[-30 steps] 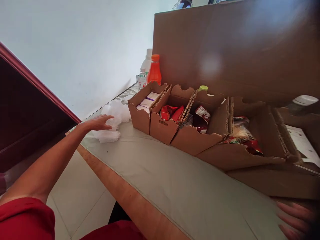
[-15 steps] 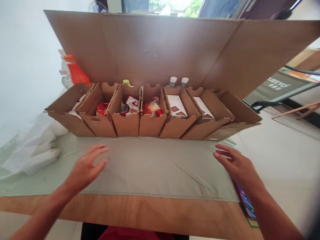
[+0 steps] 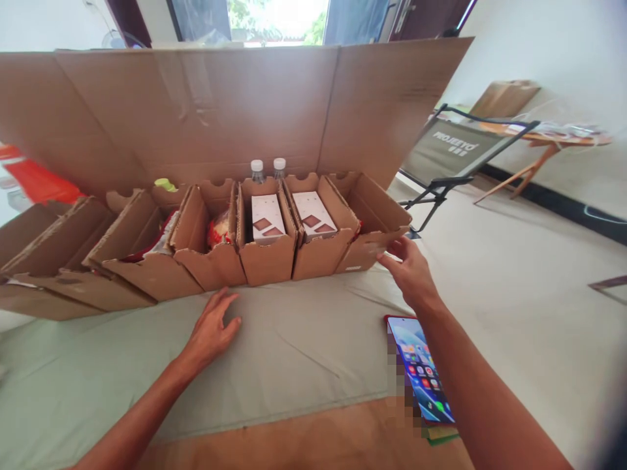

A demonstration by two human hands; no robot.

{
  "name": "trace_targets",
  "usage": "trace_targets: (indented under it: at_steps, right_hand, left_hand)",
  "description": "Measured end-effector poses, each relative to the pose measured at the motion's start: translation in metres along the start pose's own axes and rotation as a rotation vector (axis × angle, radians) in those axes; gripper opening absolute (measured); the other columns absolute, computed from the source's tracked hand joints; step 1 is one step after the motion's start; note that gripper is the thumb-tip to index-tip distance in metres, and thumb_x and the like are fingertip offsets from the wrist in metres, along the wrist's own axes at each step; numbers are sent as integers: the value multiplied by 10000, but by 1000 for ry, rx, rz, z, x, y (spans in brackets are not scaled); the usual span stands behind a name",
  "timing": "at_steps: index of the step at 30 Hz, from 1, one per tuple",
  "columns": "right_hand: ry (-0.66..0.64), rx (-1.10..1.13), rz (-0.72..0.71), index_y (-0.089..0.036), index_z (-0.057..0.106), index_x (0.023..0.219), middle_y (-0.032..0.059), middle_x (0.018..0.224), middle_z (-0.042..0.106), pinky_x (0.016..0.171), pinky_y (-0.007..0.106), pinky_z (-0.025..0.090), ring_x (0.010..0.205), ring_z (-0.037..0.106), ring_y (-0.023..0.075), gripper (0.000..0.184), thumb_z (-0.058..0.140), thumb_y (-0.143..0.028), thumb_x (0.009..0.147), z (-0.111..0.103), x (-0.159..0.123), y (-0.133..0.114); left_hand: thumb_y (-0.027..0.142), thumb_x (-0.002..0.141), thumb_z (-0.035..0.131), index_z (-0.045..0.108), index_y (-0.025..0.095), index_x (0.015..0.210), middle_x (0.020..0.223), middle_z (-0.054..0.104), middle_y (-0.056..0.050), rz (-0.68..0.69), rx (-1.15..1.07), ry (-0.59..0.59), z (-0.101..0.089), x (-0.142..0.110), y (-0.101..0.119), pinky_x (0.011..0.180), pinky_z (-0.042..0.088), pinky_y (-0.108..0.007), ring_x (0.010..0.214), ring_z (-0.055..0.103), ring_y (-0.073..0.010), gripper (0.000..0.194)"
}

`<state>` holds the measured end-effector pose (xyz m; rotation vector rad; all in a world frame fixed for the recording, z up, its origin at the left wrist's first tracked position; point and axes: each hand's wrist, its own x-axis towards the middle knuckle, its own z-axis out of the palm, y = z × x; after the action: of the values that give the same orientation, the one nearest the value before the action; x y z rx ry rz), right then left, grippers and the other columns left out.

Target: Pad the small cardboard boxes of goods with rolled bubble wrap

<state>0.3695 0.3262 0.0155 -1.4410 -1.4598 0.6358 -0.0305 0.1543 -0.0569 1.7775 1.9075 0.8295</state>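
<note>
A row of cardboard bins (image 3: 267, 266) stands along the back of the cloth-covered table. My right hand (image 3: 409, 271) is at the front corner of the rightmost bin (image 3: 375, 245), thumb and fingers apart; whether the fingertips press on the cardboard I cannot tell. My left hand (image 3: 213, 329) hovers over the cloth (image 3: 294, 352) in front of the middle bins, fingers spread and holding nothing. Two bins hold white boxes with brown patterns, one a white box (image 3: 268, 215) and the other a similar box (image 3: 313, 212). A red packet (image 3: 219, 228) shows in a bin to their left.
Behind the bins rises a tall cardboard panel (image 3: 235, 111). Two bottles with white caps (image 3: 257, 166) stand before it. A lit phone (image 3: 424, 372) lies near the table's right edge, under my right forearm. A folding chair (image 3: 450, 147) stands beyond on the right.
The view has swung to the right. My right hand has moved forward from above the cloth to the rightmost bin's corner. My left hand stays open over the cloth, now further right along the row.
</note>
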Motion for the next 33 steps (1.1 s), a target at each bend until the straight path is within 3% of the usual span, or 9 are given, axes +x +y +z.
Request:
trace_targets:
  at_steps: [6, 9, 13, 17, 20, 23, 27, 30, 33]
  right_hand:
    - [83, -591, -425, -246, 536, 1426, 144, 1407, 561, 1018, 579, 459, 1253, 551, 378, 596, 656, -332, 849, -33, -2, -33]
    - [-61, -837, -589, -220, 724, 1163, 136, 1445, 545, 1048, 572, 403, 1350, 458, 408, 308, 650, -260, 867, -27, 15, -59]
    - [-289, -923, -663, -226, 730, 782, 61, 980, 766, 1021, 530, 377, 1208, 583, 337, 171, 586, -173, 858, -26, 27, -72]
    - [-311, -914, -737, -231, 730, 815, 33, 926, 770, 898, 435, 428, 977, 667, 275, 203, 543, -203, 886, -52, -2, -73]
    - [-387, -869, -744, -229, 736, 889, 30, 967, 766, 777, 355, 459, 875, 681, 232, 228, 517, -255, 949, -56, -38, -85]
    - [-412, -844, -674, -199, 721, 867, 54, 955, 749, 702, 313, 464, 854, 682, 218, 213, 533, -239, 960, -27, -71, -108]
    - [-388, -592, -615, -177, 686, 822, 60, 921, 734, 743, 306, 497, 853, 682, 206, 173, 557, -155, 935, 22, -103, -154]
    - [-236, -235, -641, -213, 689, 857, 23, 967, 737, 835, 297, 528, 916, 688, 178, 184, 546, -180, 968, 17, -121, -183]
    - [82, -204, -520, -243, 712, 892, 16, 1001, 748, 927, 341, 529, 982, 696, 203, 135, 606, -292, 960, -29, -135, -168]
  left_hand:
    - [337, 898, 529, 676, 195, 1204, 1440, 568, -161, 131, 95, 159, 19, -15, -20, 1078, 487, -573, 1323, 551, -338, 368]
    - [328, 905, 538, 707, 198, 1144, 1395, 601, -172, 154, 124, 217, 24, -20, -21, 1048, 509, -590, 1264, 588, -347, 320]
    - [317, 900, 544, 728, 209, 1068, 1352, 631, -162, 159, 98, 261, 24, -20, -17, 1009, 544, -588, 1231, 608, -347, 272]
    - [296, 907, 536, 724, 197, 1051, 1351, 623, -163, 138, 59, 276, 22, -23, -13, 1002, 552, -583, 1242, 604, -346, 257]
    - [278, 935, 514, 712, 188, 1075, 1383, 594, -174, 118, 27, 241, 20, -32, -4, 746, 651, -436, 1261, 591, -348, 259]
    - [265, 951, 502, 705, 191, 1104, 1422, 565, -176, 133, -31, 182, 18, -48, 12, 553, 612, -297, 1260, 589, -345, 265]
    - [237, 952, 514, 700, 213, 1102, 1435, 560, -156, 239, -67, 173, 14, -69, 31, 775, 645, -404, 1262, 593, -317, 240]
    - [225, 950, 519, 687, 224, 1120, 1451, 547, -153, 283, -79, 160, 11, -80, 37, 954, 596, -499, 1279, 592, -301, 238]
    - [237, 950, 526, 679, 231, 1151, 1457, 541, -142, 264, -106, 145, 8, -88, 38, 1027, 555, -524, 1295, 588, -297, 252]
